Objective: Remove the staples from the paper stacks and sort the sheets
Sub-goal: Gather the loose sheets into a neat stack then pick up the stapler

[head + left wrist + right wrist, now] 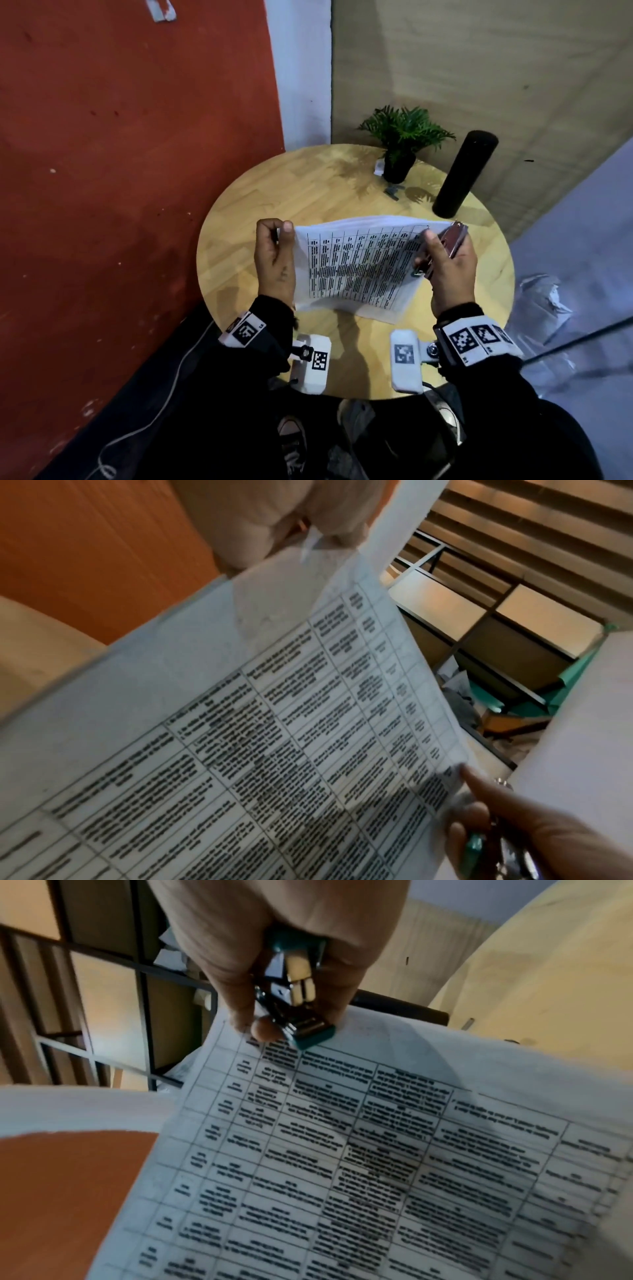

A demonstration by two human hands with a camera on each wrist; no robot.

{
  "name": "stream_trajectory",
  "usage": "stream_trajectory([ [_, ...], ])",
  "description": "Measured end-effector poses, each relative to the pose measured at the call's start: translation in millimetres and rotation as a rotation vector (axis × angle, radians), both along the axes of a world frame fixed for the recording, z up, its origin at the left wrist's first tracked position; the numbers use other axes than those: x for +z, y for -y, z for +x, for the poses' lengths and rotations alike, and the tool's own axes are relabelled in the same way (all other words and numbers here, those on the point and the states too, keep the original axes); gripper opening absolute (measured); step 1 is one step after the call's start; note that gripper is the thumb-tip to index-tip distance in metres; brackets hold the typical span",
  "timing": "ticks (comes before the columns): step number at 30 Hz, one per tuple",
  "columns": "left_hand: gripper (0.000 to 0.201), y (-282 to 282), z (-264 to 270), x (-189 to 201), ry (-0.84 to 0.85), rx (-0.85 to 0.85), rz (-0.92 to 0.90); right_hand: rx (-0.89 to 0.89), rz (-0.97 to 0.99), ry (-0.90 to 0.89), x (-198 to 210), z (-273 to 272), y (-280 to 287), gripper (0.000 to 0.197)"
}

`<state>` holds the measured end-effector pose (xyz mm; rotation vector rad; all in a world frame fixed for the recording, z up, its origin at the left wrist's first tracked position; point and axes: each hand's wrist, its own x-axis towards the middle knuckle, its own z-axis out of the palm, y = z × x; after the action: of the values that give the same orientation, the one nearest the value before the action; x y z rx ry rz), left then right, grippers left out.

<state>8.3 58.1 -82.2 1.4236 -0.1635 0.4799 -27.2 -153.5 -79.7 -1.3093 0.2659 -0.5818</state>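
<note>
White printed paper stack (356, 267) is pinched by left hand (275, 260); right hand (448, 270) grip is curled round teal-and-chrome staple remover (301, 1010). Tearing is risked if pulled askew.

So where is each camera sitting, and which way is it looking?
Head: on the person's head, looking down at the round table; shows left hand and right hand holding the paper stack.
Left wrist: on the left wrist, looking along the hand across the paper stack; the right hand shows at the far edge.
Right wrist: on the right wrist, looking along the hand gripping the staple remover.
All three views share the printed paper stack.
</note>
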Motion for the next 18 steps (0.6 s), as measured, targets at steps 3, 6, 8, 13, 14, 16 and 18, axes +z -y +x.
stream_trajectory([
  [3, 0.020, -16.7, -2.1, -2.8, -0.016, -0.082, 0.046, -0.054, -0.016, -0.010, 0.4, 2.9, -4.3, 0.026],
  [6, 0.021, -31.6, -3.2, -6.1, -0.044, -0.122, 0.185, -0.089, -0.019, 0.000, -0.3, 4.8, -7.6, 0.027],
  [8, 0.017, -36.1, -1.3, -6.8, -0.046, -0.118, 0.177, -0.099, -0.028, -0.002, -1.7, 5.5, -7.0, 0.027],
  [13, 0.013, -31.9, 0.7, 7.6, -0.077, -0.131, 0.103, -0.137, -0.089, -0.028, 2.6, 10.3, -3.2, 0.023],
  [14, 0.013, -30.0, 1.4, 17.6, -0.081, -0.145, 0.102, -0.148, -0.113, -0.036, 9.0, 9.3, -0.7, 0.022],
  [16, 0.016, -25.9, 4.0, 43.6, -0.039, -0.165, 0.106, -0.153, -0.211, -0.060, 29.1, 7.0, 6.0, 0.021],
  [18, 0.012, -20.7, 5.0, 69.5, 0.006, -0.211, 0.055, -0.147, -0.277, -0.057, 56.3, 5.8, 12.6, 0.026],
])
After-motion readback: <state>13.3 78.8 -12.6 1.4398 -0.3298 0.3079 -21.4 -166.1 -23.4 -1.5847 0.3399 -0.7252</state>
